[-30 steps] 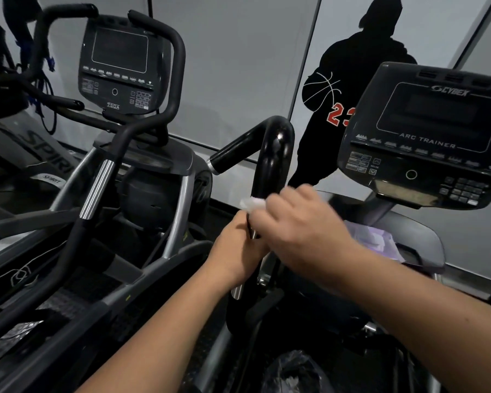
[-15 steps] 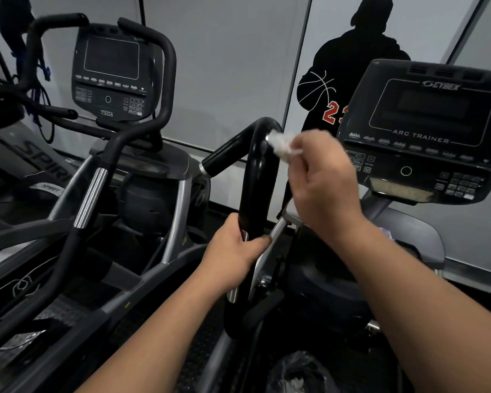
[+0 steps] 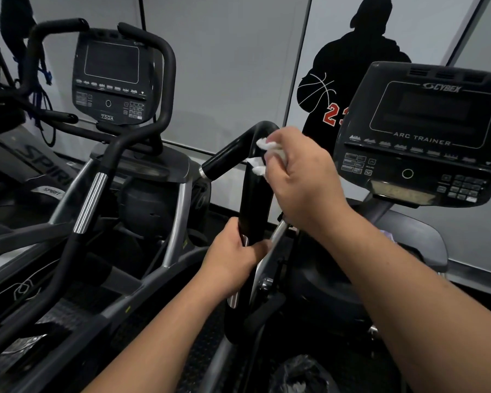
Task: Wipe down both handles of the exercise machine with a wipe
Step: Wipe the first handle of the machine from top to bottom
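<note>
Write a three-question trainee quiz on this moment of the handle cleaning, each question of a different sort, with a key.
1. True or false: the left hand grips the lower part of the black handle.
2. Multiple choice: the white wipe is (A) lying on the console, (B) held by the right hand against the upper part of the handle, (C) hanging from the neighbouring machine.
3. Fill in: the words printed under the console's screen read ARC ____.

Key:
1. True; its fingers wrap the handle just above the silver section.
2. B.
3. TRAINER.
</note>
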A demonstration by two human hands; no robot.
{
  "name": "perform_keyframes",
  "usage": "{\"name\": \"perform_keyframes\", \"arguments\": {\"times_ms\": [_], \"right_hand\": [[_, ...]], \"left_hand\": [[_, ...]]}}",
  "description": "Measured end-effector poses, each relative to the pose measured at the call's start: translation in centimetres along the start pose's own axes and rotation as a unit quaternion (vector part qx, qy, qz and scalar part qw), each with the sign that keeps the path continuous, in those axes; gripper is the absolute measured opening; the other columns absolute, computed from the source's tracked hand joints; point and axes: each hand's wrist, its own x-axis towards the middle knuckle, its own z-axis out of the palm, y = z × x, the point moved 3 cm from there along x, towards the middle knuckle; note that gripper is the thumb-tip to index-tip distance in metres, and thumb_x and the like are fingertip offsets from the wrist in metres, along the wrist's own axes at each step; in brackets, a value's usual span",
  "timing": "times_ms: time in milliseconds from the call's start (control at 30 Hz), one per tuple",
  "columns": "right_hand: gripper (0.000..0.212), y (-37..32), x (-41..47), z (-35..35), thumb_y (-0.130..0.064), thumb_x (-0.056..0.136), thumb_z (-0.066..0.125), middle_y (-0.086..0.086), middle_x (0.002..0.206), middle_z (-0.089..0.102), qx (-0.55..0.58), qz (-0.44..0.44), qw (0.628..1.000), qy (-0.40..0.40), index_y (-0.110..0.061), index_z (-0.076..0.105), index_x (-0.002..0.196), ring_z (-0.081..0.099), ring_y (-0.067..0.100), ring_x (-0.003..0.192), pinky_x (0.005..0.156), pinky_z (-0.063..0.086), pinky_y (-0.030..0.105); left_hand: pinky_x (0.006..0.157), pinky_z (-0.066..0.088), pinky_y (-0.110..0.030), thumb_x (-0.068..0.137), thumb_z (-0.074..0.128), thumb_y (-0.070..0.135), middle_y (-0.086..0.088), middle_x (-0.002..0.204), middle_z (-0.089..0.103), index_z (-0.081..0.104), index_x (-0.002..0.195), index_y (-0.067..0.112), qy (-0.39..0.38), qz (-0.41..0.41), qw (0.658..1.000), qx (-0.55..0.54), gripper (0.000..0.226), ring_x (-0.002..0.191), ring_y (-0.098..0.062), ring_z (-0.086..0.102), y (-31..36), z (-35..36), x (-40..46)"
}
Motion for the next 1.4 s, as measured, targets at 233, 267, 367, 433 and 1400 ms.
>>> {"name": "perform_keyframes", "arguments": {"times_ms": [233, 267, 367, 433, 1400], "right_hand": [[0.006, -1.7, -7.6, 3.1, -0.005, 0.084, 0.058, 0.010, 0.075, 0.052, -0.177, -0.246, 0.949, -0.092, -0.007, 0.063, 0.085, 0.045, 0.027, 0.067, 0.060, 0.031, 0.041], [0.005, -1.3, -6.8, 2.9, -0.006, 0.085, 0.059, 0.010, 0.075, 0.052, -0.185, -0.245, 0.948, -0.081, -0.008, 0.063, 0.086, 0.045, 0.027, 0.067, 0.060, 0.032, 0.041], [0.007, -1.1, -2.2, 1.1, -0.008, 0.089, 0.056, 0.011, 0.074, 0.054, -0.172, -0.182, 0.968, 0.002, -0.009, 0.063, 0.089, 0.048, 0.031, 0.067, 0.060, 0.037, 0.042], [0.008, -0.9, 0.3, 0.2, -0.010, 0.093, 0.055, 0.010, 0.075, 0.056, -0.142, -0.135, 0.980, 0.019, -0.006, 0.060, 0.090, 0.048, 0.033, 0.067, 0.060, 0.040, 0.046], [0.014, -0.5, -4.6, 0.6, -0.005, 0.085, 0.052, 0.013, 0.077, 0.053, -0.218, -0.300, 0.926, -0.068, -0.004, 0.064, 0.091, 0.045, 0.028, 0.068, 0.063, 0.023, 0.038]], "left_hand": [[0.076, 0.048, -0.006, 0.066, 0.049, 0.054, 0.025, 0.093, 0.059, 0.059, 0.112, 0.024, -0.006, 0.083, 0.996, 0.042, 0.056, 0.084, 0.013, 0.058, 1.2, 0.0, -0.7], [0.077, 0.050, -0.009, 0.068, 0.054, 0.055, 0.022, 0.092, 0.063, 0.058, 0.111, 0.029, 0.001, 0.072, 0.997, 0.038, 0.050, 0.085, 0.013, 0.060, 1.1, 0.1, -0.6], [0.080, 0.054, -0.031, 0.080, 0.078, 0.039, 0.009, 0.094, 0.069, 0.057, 0.101, 0.031, 0.017, 0.014, 1.000, 0.012, 0.031, 0.089, -0.007, 0.065, 0.5, 0.0, -0.2], [0.077, 0.051, -0.031, 0.084, 0.077, 0.035, 0.009, 0.091, 0.065, 0.055, 0.097, 0.031, 0.004, -0.003, 1.000, 0.004, 0.026, 0.085, -0.009, 0.062, 0.0, 0.0, -0.2], [0.077, 0.056, -0.038, 0.079, 0.070, 0.051, 0.008, 0.090, 0.067, 0.054, 0.095, 0.033, 0.021, 0.032, 0.999, 0.028, 0.029, 0.085, -0.009, 0.065, 0.4, 0.1, -0.2]]}}
